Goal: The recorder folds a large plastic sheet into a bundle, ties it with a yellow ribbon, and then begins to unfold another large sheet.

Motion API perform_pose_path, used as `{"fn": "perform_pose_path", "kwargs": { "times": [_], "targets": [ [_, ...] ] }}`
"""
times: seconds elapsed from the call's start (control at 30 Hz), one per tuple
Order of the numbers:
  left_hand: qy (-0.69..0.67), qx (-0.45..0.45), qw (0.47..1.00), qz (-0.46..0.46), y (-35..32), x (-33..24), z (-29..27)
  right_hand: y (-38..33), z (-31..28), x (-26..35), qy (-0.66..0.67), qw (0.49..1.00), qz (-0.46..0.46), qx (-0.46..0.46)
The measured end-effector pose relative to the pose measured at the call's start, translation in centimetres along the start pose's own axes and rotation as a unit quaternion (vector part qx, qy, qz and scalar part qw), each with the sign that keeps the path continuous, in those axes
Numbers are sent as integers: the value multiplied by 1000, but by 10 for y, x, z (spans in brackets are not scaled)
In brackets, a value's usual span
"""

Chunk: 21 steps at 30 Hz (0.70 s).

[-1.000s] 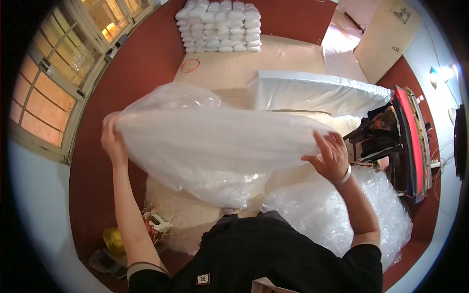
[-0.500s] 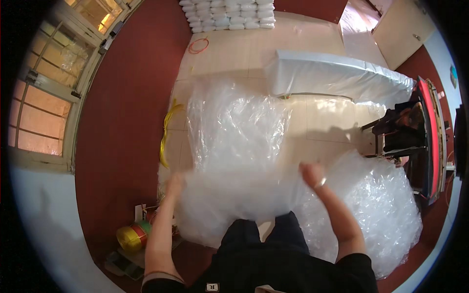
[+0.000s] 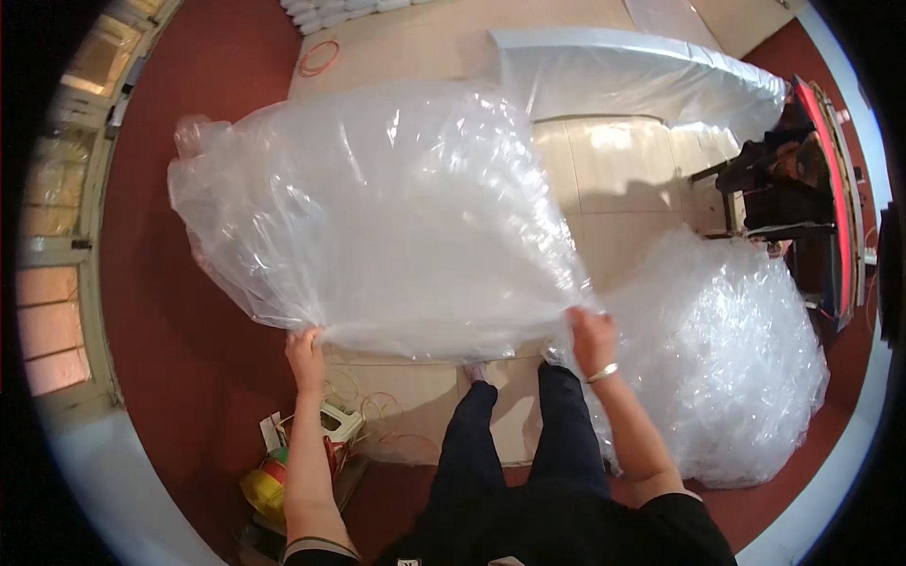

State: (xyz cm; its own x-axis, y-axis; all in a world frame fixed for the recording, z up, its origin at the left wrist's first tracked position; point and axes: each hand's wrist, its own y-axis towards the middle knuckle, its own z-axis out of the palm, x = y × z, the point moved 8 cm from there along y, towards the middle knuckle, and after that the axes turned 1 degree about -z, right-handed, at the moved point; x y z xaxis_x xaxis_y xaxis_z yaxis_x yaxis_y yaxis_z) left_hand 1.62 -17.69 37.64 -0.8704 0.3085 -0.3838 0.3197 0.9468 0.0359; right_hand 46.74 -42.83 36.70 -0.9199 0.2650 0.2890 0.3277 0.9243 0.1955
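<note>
A large clear plastic sheet, perhaps a bag, billows out in front of me over the floor. Its near edge is pulled taut between my two fists. My left hand is closed on the left end of that edge, where the plastic gathers into folds. On the other end my right hand grips a bunched part; a bracelet circles that wrist. To the right of my legs lies a big heap of crumpled clear plastic, close to my right forearm.
A long plastic-covered piece lies across the far right. Dark items sit on a rack at right. Yellow, green and red rolls stand at lower left beside a white device. An orange coil and stacked white packs are farther off.
The plastic sheet has spread wide and puffed up, out to the left wall. Both hands have come into clear view, the left lower and further left. The whole view has shifted.
</note>
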Motion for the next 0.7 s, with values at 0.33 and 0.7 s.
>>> {"fn": "perform_pose_path", "kwargs": {
  "times": [0.33, 0.7],
  "targets": [
    [197, 289, 908, -231, -58, 160, 210, -110, 321, 35, 155, 911, 104, 369],
    [3, 505, 843, -186, -206, 41, 363, -141, 383, -42, 319, 803, 224, 451]
  ]
}}
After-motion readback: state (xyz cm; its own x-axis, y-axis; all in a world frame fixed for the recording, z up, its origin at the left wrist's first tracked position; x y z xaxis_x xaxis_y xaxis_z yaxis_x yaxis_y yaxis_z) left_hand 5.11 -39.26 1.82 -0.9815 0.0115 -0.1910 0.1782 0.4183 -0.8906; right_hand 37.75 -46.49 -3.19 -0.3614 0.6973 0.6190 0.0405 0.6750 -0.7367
